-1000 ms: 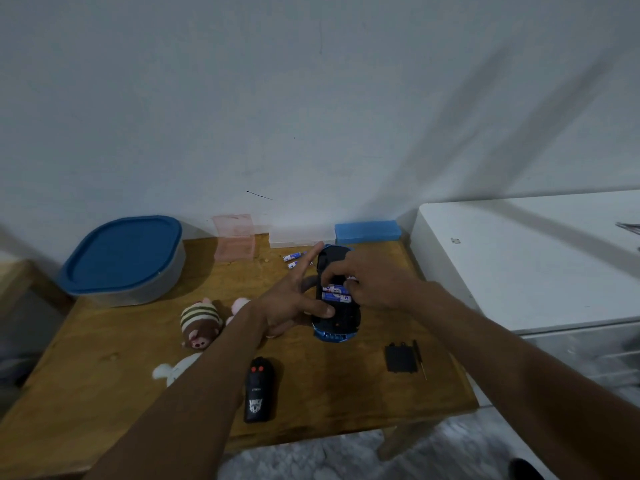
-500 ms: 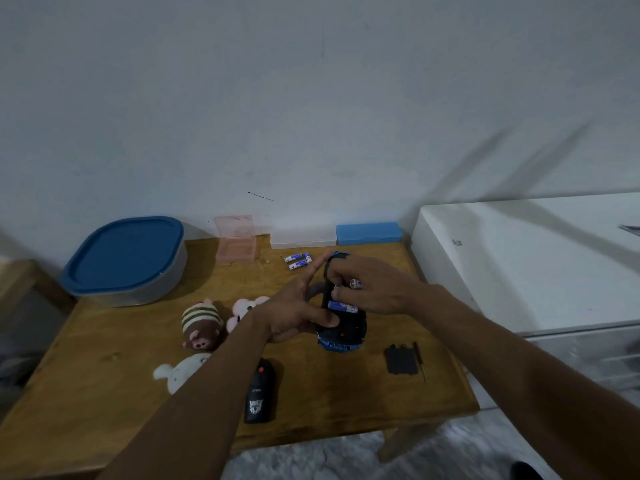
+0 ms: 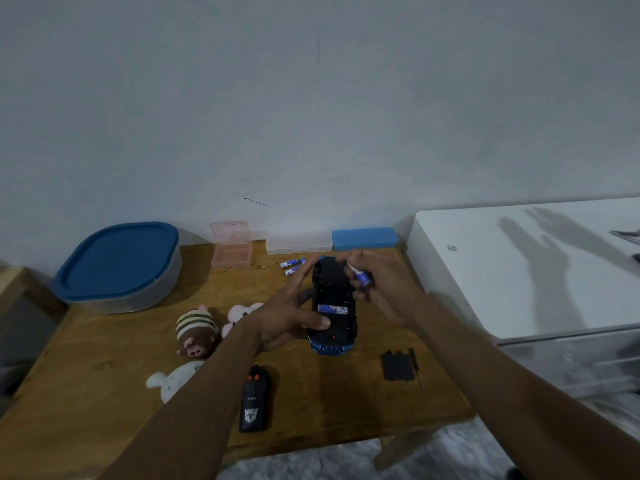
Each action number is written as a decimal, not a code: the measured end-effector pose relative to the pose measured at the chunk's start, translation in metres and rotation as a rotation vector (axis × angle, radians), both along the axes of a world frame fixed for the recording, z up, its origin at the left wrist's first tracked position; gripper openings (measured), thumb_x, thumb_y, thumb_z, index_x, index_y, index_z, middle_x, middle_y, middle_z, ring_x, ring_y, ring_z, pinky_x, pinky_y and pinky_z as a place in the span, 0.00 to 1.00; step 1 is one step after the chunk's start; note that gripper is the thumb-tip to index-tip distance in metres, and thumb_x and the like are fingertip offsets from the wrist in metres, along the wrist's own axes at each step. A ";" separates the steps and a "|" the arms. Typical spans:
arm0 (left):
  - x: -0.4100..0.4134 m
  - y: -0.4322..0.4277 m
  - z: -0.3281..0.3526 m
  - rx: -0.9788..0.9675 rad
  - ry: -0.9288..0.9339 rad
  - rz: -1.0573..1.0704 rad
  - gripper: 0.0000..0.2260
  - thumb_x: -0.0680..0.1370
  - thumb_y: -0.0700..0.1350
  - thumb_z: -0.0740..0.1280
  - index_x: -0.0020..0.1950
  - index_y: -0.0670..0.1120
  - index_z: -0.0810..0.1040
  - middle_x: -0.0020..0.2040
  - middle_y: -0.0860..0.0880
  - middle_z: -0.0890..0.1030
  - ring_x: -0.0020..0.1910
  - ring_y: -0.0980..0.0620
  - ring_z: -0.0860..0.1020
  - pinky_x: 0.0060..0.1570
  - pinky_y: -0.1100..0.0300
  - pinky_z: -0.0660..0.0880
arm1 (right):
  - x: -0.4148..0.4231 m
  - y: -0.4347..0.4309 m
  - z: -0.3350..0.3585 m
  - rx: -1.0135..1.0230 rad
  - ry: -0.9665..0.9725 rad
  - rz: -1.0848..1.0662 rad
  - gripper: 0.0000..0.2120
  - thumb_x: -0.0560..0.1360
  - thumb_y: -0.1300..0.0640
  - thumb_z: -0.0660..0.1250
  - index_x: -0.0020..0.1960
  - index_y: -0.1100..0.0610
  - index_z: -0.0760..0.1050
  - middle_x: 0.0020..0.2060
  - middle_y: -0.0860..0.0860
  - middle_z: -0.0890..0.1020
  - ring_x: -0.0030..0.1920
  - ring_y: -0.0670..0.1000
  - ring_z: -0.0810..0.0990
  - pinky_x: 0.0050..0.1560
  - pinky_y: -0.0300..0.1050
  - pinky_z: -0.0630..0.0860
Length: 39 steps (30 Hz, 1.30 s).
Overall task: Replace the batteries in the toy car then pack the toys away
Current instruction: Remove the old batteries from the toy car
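The blue-and-black rigid plastic toy car (image 3: 333, 289) is held underside-up at the centre of the wooden worktop (image 3: 104, 375), long axis running 12 to 6 o'clock, blue bumper end at 6 o'clock; the left hand (image 3: 289, 315) grasps its 9 o'clock flank. The right hand (image 3: 384, 292), at the car's 2 o'clock, pinches a small blue-and-white cylindrical battery (image 3: 362, 276); a second battery (image 3: 332, 309) lies crosswise in the open bay. Both are judged light, stiff and smooth; grip the car by its flanks and the battery at mid-barrel.

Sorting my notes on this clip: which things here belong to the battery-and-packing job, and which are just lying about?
Job: toy car, held by left hand; battery pinched in right hand; two loose batteries; battery cover; screwdriver; remote; three plush toys; lidded tub, probably for packing.
Lying about: pink box; clear box; blue box; white cabinet.
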<state>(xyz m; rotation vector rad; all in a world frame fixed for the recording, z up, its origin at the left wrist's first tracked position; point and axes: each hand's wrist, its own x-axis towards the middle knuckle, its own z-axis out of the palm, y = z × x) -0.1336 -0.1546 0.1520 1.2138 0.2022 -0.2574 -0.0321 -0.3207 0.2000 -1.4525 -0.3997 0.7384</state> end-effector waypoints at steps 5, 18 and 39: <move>0.000 0.000 -0.001 0.015 0.013 -0.003 0.48 0.69 0.22 0.67 0.73 0.68 0.60 0.69 0.47 0.70 0.64 0.39 0.75 0.57 0.31 0.72 | -0.003 -0.001 0.001 0.055 0.220 -0.006 0.06 0.80 0.58 0.62 0.52 0.60 0.74 0.36 0.52 0.75 0.32 0.47 0.74 0.30 0.39 0.74; 0.003 0.003 0.002 0.013 0.021 -0.038 0.48 0.66 0.25 0.70 0.72 0.68 0.61 0.70 0.46 0.68 0.66 0.38 0.72 0.59 0.30 0.71 | 0.000 -0.002 0.013 -0.464 -0.454 0.191 0.05 0.77 0.52 0.66 0.48 0.52 0.80 0.41 0.42 0.79 0.34 0.40 0.72 0.30 0.34 0.67; 0.007 -0.001 0.005 0.179 -0.137 0.366 0.51 0.68 0.23 0.70 0.74 0.67 0.56 0.66 0.47 0.73 0.58 0.42 0.80 0.50 0.39 0.79 | -0.001 0.021 0.014 -0.504 0.071 -0.061 0.07 0.76 0.61 0.65 0.52 0.62 0.78 0.27 0.50 0.72 0.21 0.44 0.62 0.18 0.36 0.59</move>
